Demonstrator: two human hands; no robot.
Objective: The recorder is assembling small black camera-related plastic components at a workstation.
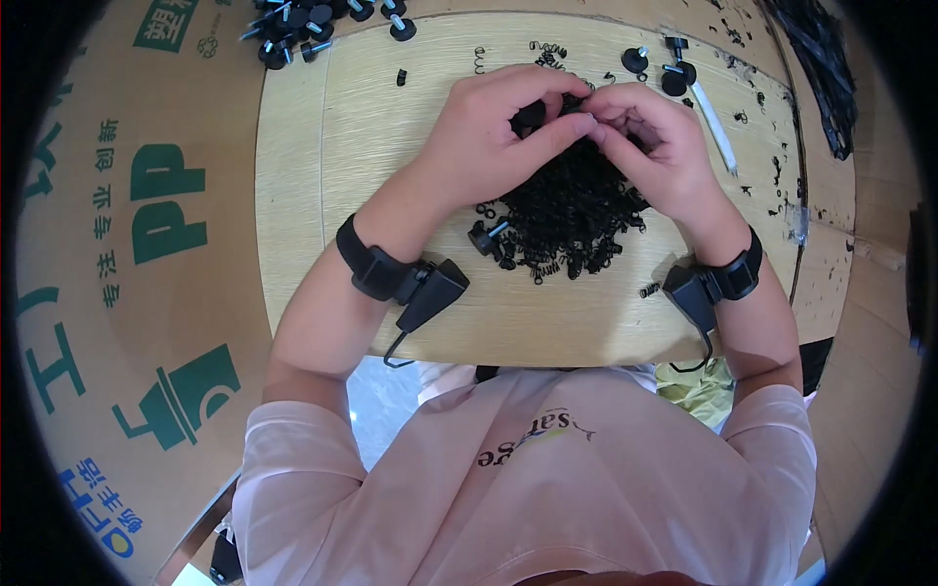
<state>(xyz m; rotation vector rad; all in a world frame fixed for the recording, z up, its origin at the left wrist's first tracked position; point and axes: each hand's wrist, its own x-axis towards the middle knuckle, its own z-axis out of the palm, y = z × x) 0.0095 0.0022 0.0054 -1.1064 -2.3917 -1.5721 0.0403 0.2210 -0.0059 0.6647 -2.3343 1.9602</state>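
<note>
My left hand and my right hand meet fingertip to fingertip above a heap of small black coil springs. Both are closed in a pinch. A black round piece shows between the left thumb and forefinger; its kind is not clear. Whatever the right fingertips grip is hidden or too small to name. Beside the heap's left edge, a black round-headed bolt lies with its metal shank pointing right.
More black-headed bolts are piled at the far left, with a few at the far right. A white stick-like tool lies near them. Loose springs dot the wooden board. Printed cardboard stands at left.
</note>
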